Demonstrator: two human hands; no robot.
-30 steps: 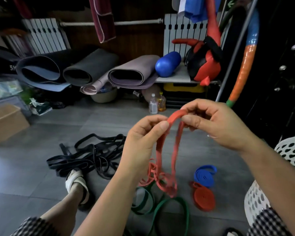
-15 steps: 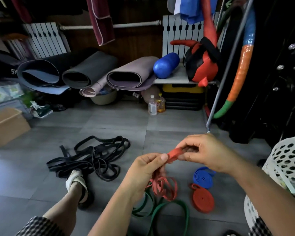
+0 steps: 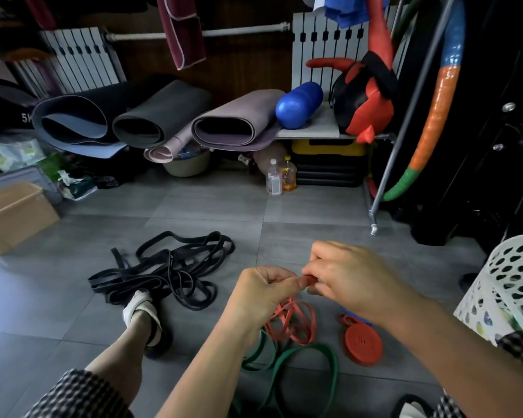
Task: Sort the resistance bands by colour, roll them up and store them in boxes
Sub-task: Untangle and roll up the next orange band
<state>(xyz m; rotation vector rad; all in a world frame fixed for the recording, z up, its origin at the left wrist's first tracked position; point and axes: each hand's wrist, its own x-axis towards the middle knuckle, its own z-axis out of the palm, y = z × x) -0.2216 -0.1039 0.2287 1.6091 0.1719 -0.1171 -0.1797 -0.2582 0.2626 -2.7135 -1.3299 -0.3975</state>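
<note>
Rolling of a red band (image 3: 310, 280) is judged just begun; its end is pinched between left hand (image 3: 263, 294) and right hand (image 3: 354, 279), near centre; one red roll (image 3: 363, 342) lies finished at right; green band (image 3: 302, 357) and black bands (image 3: 169, 267) lie loose; none seen boxed.

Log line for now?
step: roll red band | left hand, right hand pinch its end | done: red coil | loose: green band, black bands

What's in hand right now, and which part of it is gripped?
The left hand and right hand both pinch the red band at its folded upper end. Its loose loops trail down below.
</note>
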